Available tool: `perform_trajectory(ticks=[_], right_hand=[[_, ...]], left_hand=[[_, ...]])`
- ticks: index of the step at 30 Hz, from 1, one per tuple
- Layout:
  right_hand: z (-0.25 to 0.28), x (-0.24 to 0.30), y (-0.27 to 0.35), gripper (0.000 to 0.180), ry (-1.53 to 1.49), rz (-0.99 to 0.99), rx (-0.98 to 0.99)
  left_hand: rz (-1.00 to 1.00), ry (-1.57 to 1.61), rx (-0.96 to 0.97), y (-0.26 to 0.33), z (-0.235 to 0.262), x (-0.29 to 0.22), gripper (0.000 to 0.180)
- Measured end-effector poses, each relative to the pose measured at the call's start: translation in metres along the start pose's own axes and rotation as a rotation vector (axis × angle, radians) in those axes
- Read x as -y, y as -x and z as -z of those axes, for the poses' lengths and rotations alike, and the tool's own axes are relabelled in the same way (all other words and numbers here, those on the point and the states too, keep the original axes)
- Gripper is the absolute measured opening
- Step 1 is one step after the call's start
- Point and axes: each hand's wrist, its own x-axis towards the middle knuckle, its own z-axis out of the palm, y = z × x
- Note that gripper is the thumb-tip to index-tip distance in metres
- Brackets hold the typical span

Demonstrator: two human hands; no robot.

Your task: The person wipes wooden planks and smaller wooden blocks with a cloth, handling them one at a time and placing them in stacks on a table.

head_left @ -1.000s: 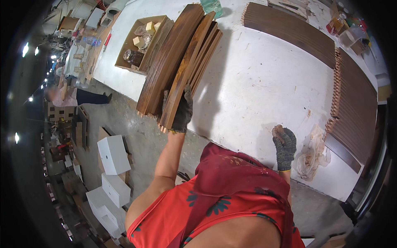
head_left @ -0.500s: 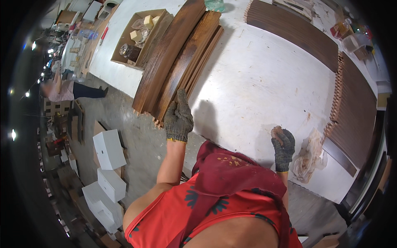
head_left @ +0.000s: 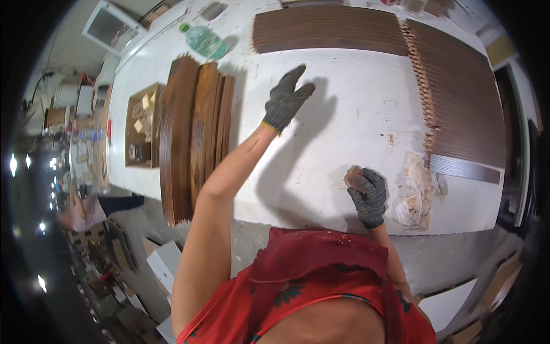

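My left hand (head_left: 286, 102), in a dark grey knit glove, reaches over the white table (head_left: 321, 143) with its fingers apart and nothing in them. To its left lie long dark brown wooden boards (head_left: 177, 137), stacked side by side. My right hand (head_left: 369, 198), gloved alike, is near the table's front edge. Its fingers are closed round a small brown-stained pad (head_left: 360, 179), whose exact kind I cannot make out. Beside that hand lies a crumpled, stained whitish cloth or plastic sheet (head_left: 413, 195).
Dark brown boards lie along the far side (head_left: 329, 30) and the right side (head_left: 464, 92). A greenish plastic bottle (head_left: 205, 41) lies at the far left. A cardboard box (head_left: 136, 156) with yellowish blocks and a jar stands left of the stacked boards. Another person (head_left: 89, 209) is in the left background.
My left hand has left the stacked boards and moved forward and right over the table. My right hand still holds the brown pad. The view has turned.
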Motion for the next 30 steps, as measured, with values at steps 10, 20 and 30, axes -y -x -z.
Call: perform_trajectory(ticks=[10, 20, 30], right_hand=[[0.004, -0.007, -0.001, 0.039, 0.007, -0.018, 0.08], [0.014, -0.003, -0.016, 0.039, -0.12, -0.052, 0.097], [0.02, -0.007, -0.014, 0.046, -0.186, -0.068, 0.092]], left_hand=[[-0.479, -0.862, 0.067, -0.121, -0.071, 0.046, 0.076], [-0.56, -0.857, -0.069, -0.166, -0.073, 0.016, 0.033], [-0.451, -0.758, -0.004, -0.169, -0.077, 0.006, 0.025]])
